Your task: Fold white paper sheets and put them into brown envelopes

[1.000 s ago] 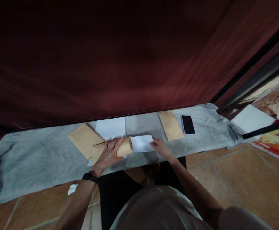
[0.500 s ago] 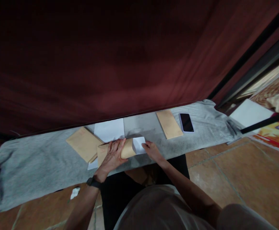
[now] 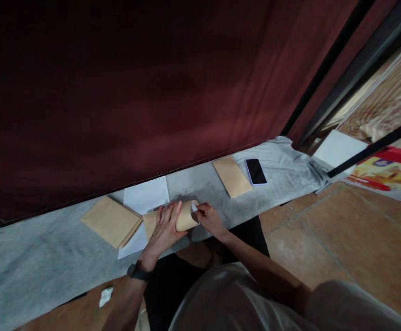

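Bulging open at mouth, tan envelope (image 3: 187, 218); left hand (image 3: 165, 226) spread across it; right hand (image 3: 211, 220), grip pinching white paper (image 3: 194, 206)

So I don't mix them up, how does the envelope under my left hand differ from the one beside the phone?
The held envelope bulges open, white paper at its mouth; the phone-side envelope lies flat. Your left hand is on the held envelope; no hand touches the phone-side envelope. Both are tan.

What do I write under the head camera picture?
Left hand rests on a brown envelope; right hand holds white paper at its open end.
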Available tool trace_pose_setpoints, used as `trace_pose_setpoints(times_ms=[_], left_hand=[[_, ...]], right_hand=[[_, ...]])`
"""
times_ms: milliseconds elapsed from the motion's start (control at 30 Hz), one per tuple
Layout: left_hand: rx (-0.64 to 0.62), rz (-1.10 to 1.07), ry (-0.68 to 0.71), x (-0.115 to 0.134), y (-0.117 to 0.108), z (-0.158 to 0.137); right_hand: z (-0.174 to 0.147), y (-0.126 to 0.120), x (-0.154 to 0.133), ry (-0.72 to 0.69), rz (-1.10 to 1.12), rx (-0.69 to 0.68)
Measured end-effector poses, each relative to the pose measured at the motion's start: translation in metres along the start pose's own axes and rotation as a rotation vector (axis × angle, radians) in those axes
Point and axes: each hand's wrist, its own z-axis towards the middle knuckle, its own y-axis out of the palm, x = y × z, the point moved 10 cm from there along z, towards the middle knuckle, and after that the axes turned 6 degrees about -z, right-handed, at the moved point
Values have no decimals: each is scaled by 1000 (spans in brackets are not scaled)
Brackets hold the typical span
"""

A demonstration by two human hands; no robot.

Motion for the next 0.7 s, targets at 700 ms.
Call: trace_pose_setpoints(times_ms=[700], left_hand=[[276,-242,-205,12,-4,5]], right_hand=[[-1,-8,70,390,762,79]])
